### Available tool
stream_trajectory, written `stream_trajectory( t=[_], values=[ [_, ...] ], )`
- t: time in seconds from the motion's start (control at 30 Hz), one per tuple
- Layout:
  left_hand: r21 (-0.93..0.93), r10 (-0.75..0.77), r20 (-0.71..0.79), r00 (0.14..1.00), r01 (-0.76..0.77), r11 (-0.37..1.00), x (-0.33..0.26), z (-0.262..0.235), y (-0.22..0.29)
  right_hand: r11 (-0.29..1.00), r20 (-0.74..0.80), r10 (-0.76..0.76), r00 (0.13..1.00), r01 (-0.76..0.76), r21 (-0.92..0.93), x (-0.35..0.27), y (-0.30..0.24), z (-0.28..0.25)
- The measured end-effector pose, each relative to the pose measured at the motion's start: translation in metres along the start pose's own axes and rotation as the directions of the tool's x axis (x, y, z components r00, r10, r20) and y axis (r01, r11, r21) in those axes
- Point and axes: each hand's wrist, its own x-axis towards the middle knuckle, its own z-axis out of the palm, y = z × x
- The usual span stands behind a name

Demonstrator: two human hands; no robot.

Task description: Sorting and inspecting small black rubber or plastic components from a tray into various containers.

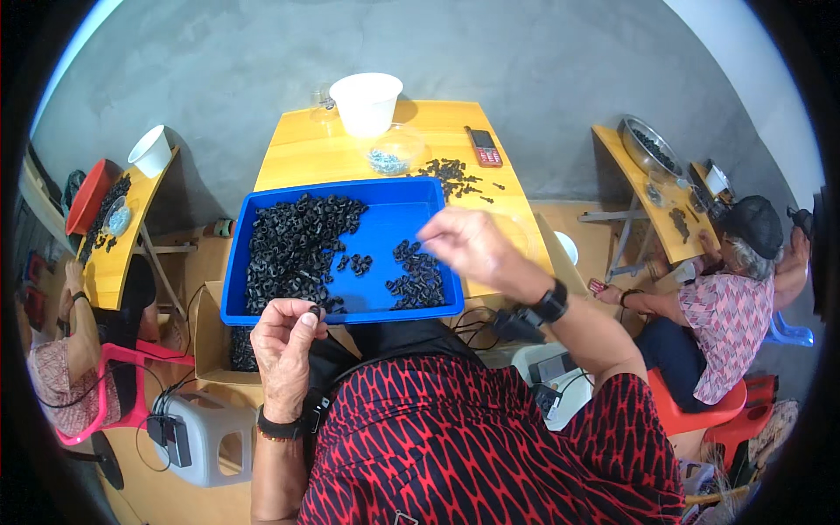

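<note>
A blue tray [385,223] lies at the table's near edge, above my lap. A large heap of small black plastic pieces [293,249] fills its left side. A smaller black pile [413,278] sits at its right, with a few loose pieces between. By the tray's near left rim, my left hand [287,350] pinches a small black plastic piece [315,310] between thumb and fingers. My right hand [472,251] hovers over the tray's right edge, just beyond the smaller pile. Its fingertips are drawn together and slightly blurred; whatever they hold cannot be made out.
Behind the tray stand a white bucket [366,107] and a clear bowl [389,157] of small pale metal pieces. Dark parts [451,178] and a red phone [485,149] lie nearby. A cardboard box [212,337] is below left. Co-workers sit at tables on both sides.
</note>
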Motion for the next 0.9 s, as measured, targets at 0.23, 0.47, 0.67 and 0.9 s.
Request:
stream_trajectory(
  t=[0.23,0.47,0.67,0.9],
  values=[
    [-0.049,-0.032,-0.018,0.999,0.031,0.998,-0.001,0.002,-0.001,0.715,0.079,0.472,0.878,-0.329,-0.617,-0.01,0.025,-0.063],
    [-0.047,-0.061,-0.043,0.997,0.059,0.997,-0.001,0.002,0.003,0.625,0.138,0.55,0.824,-0.296,-0.722,-0.004,0.031,-0.053],
    [-0.026,-0.065,-0.023,0.998,0.065,0.998,-0.001,0.001,-0.001,0.592,0.091,0.595,0.799,-0.358,-0.722,-0.003,0.044,-0.05],
    [-0.161,-0.081,0.021,0.997,0.083,0.984,0.0,-0.004,-0.002,0.827,0.11,0.502,0.858,-0.513,0.229,-0.018,0.028,-0.065]
  ],
)
